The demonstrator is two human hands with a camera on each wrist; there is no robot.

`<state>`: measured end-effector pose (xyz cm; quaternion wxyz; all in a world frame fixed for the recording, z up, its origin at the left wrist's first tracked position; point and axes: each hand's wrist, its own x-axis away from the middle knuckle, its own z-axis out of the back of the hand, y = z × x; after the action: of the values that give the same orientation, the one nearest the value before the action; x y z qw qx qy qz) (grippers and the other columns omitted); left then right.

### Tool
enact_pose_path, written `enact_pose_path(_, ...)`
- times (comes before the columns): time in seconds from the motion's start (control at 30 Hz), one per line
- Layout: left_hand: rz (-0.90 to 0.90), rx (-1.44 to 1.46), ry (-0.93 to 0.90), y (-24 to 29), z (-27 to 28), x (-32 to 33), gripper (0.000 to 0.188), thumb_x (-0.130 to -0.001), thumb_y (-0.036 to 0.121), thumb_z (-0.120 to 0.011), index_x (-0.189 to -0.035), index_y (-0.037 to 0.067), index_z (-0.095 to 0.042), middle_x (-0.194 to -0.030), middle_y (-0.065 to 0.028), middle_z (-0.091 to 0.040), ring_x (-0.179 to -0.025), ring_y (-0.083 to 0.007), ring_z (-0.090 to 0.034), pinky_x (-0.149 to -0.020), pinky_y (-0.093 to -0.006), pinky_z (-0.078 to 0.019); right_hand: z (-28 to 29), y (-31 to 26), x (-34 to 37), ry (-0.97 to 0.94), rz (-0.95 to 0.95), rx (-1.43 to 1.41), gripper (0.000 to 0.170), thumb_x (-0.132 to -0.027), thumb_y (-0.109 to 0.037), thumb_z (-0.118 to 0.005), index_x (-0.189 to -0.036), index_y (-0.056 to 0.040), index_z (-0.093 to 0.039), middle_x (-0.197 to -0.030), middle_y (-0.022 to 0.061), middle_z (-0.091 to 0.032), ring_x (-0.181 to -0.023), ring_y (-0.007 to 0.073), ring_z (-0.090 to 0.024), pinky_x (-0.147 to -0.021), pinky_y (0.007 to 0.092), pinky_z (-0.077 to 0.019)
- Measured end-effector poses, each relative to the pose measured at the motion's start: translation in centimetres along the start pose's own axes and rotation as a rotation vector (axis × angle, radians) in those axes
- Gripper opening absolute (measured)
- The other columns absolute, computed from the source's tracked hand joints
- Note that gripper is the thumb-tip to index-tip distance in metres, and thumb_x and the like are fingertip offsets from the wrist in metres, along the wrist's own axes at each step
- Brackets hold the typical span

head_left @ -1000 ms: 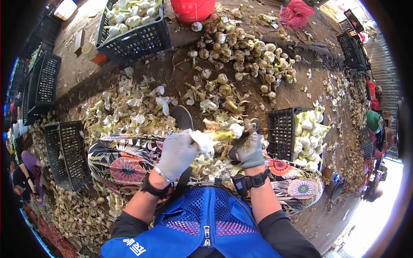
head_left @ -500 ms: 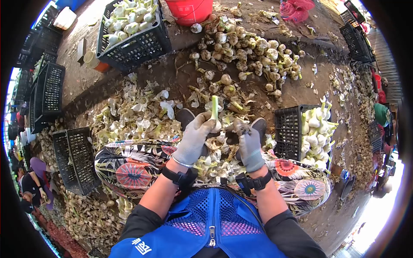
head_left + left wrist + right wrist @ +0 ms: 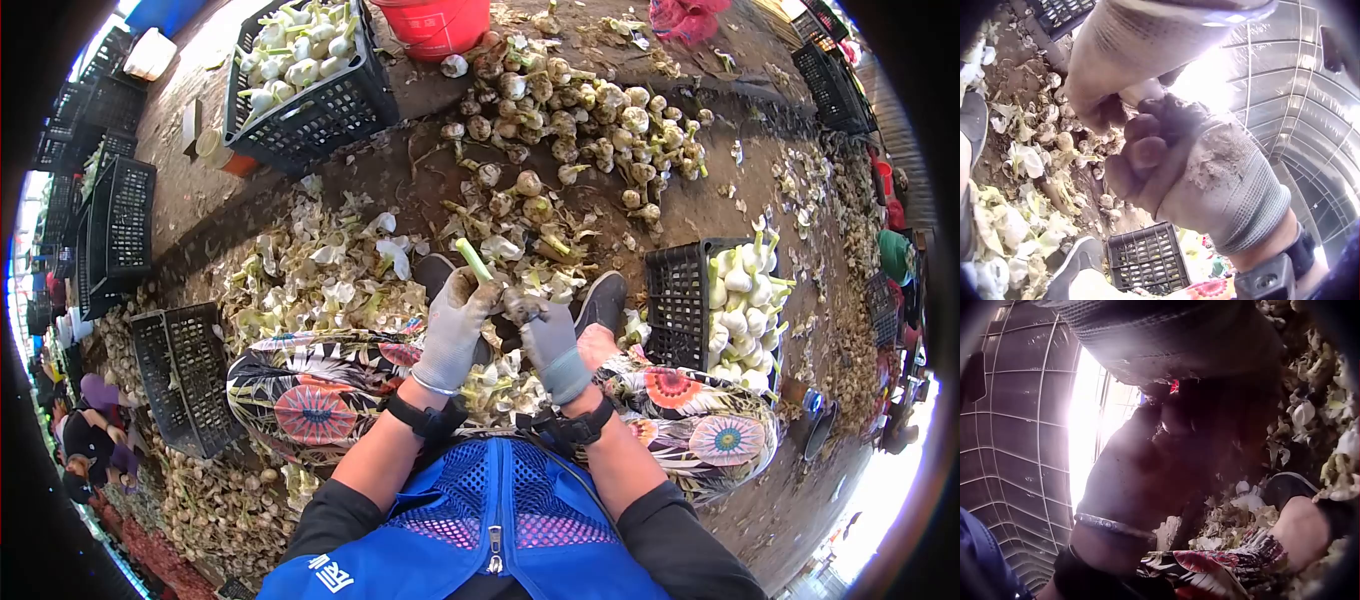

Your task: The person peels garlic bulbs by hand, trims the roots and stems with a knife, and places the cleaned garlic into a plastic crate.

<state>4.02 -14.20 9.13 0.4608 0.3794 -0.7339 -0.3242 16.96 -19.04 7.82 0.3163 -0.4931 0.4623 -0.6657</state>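
In the head view my gloved left hand (image 3: 450,335) grips a garlic bulb, its trimmed green stem (image 3: 472,260) poking up and tilting left. Most of the bulb is hidden behind the fingers; a pale part of the garlic (image 3: 1141,92) shows between the hands in the left wrist view. My right hand (image 3: 550,345), in a dirt-stained glove, has curled fingers right at the bulb's lower side. Whether those fingers pinch anything I cannot tell. The right wrist view is dark and shows mostly the left glove (image 3: 1129,478) in shadow.
Peeled garlic fills a black crate (image 3: 677,310) at my right and another crate (image 3: 315,120) ahead-left. Unpeeled garlic (image 3: 600,130) is heaped in front. Discarded skins (image 3: 330,270) litter the ground around my shoes. A black crate (image 3: 185,375) stands left; a red bucket (image 3: 435,28) is ahead.
A second ago my left hand held loose pale skin by the garlic. The skin then left the hand, which took the garlic stem-up. Now my right hand has moved left against the bulb.
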Motion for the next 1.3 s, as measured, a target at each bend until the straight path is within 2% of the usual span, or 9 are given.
enact_pose_path(0.23, 0.18, 0.28, 0.053, -1.1, 1.1, -0.5, 0.024, -0.1, 0.015, -0.053, -0.119, 0.0, -0.053, -0.111, -0.0121, -0.065, -0.102, -0.0201, -0.063, -0.092, -0.0317, -0.0498, -0.2, 1.9, 0.1, -0.054, 0.083, 0.201, 0.02, -0.086, -0.006, -0.057, -0.099, 0.0041, -0.069, -0.079, 0.0102, -0.07, -0.073, 0.0165, -0.063, -0.067, 0.0316, -0.0489)
enact_pose_path(0.33, 0.14, 0.32, -0.008, -0.1, 2.2, -1.1, 0.027, -0.104, 0.024, -0.044, -0.118, 0.003, -0.054, -0.107, -0.0142, -0.066, -0.103, -0.0277, -0.064, -0.093, -0.0404, -0.0499, 0.5, 3.5, -0.7, -0.181, -0.113, 0.694, 0.025, -0.079, -0.014, -0.061, -0.1, -0.0028, -0.069, -0.096, 0.0243, -0.068, -0.089, 0.0421, -0.064, -0.078, 0.0448, -0.0508)
enact_pose_path(0.43, 0.179, 0.382, 0.04, 3.6, 2.2, -3.2, 0.033, -0.101, 0.035, -0.051, -0.112, 0.004, -0.058, -0.101, -0.0106, -0.067, -0.094, -0.0231, -0.066, -0.087, -0.0404, -0.0534, 2.0, 8.7, -3.0, -0.154, -0.264, 0.849, 0.029, -0.078, -0.012, -0.059, -0.105, -0.0042, -0.067, -0.104, 0.0241, -0.067, -0.098, 0.0412, -0.063, -0.085, 0.0447, -0.0499)
enact_pose_path(0.63, -0.313, 0.479, 0.007, 18.2, 3.0, -10.8, 0.046, -0.101, 0.047, -0.05, -0.118, 0.005, -0.054, -0.109, -0.0105, -0.063, -0.103, -0.0265, -0.062, -0.098, -0.0449, -0.0492, 4.7, 11.3, -13.2, 0.26, 0.238, 0.899, 0.043, -0.077, -0.014, -0.067, -0.119, -0.0102, -0.061, -0.127, 0.021, -0.058, -0.112, 0.0395, -0.058, -0.094, 0.0451, -0.0479)
enact_pose_path(0.7, -0.403, 0.415, 0.017, 18.3, 3.9, -11.7, 0.045, -0.1, 0.047, -0.052, -0.122, 0.007, -0.054, -0.113, -0.0099, -0.062, -0.108, -0.026, -0.061, -0.1, -0.0453, -0.0472, 3.9, 7.8, -16.5, 0.122, 0.135, 0.972, 0.048, -0.077, -0.016, -0.069, -0.124, -0.0121, -0.058, -0.135, 0.0206, -0.053, -0.115, 0.0388, -0.057, -0.097, 0.0447, -0.0473)
enact_pose_path(0.9, -0.002, 0.241, 0.092, 7.8, 4.0, -9.8, 0.042, -0.101, 0.036, -0.053, -0.13, 0.006, -0.053, -0.12, -0.0122, -0.061, -0.105, -0.027, -0.063, -0.096, -0.0416, -0.0502, 3.0, 7.7, -22.8, -0.292, 0.136, 1.258, 0.036, -0.078, -0.007, -0.058, -0.112, -0.0147, -0.066, -0.13, 0.0159, -0.058, -0.109, 0.038, -0.061, -0.091, 0.0446, -0.0505)
enact_pose_path(0.97, 0.148, -0.09, 0.138, 5.5, 2.2, -8.2, 0.049, -0.1, 0.031, -0.057, -0.138, 0.003, -0.046, -0.127, -0.0136, -0.058, -0.112, -0.0268, -0.06, -0.098, -0.0393, -0.0487, 3.7, 9.0, -23.4, -0.077, -0.013, 1.014, 0.033, -0.078, -0.008, -0.059, -0.109, -0.0119, -0.068, -0.118, 0.0174, -0.065, -0.104, 0.0378, -0.063, -0.088, 0.0453, -0.051)
enact_pose_path(1.1, -0.296, -1.098, -0.014, -0.5, 2.0, -7.5, 0.073, -0.086, 0.025, -0.071, -0.145, 0.001, -0.036, -0.138, -0.0212, -0.048, -0.126, -0.0329, -0.05, -0.107, -0.0358, -0.0398, 5.7, 10.0, -21.2, -0.2, 0.154, 0.52, 0.038, -0.081, -0.005, -0.059, -0.117, -0.0042, -0.066, -0.109, 0.0175, -0.069, -0.095, 0.0318, -0.068, -0.08, 0.0364, -0.0541)
enact_pose_path(1.3, -0.25, -0.851, -0.081, 0.5, 0.5, -5.9, 0.07, -0.082, 0.025, -0.076, -0.138, 0.0, -0.043, -0.129, -0.0204, -0.051, -0.12, -0.0292, -0.053, -0.103, -0.036, -0.042, 2.5, 0.9, -10.4, -0.187, -0.216, -0.66, 0.024, -0.097, -0.018, -0.062, -0.114, -0.0014, -0.064, -0.09, 0.0023, -0.066, -0.071, 0.009, -0.062, -0.061, 0.0244, -0.052)
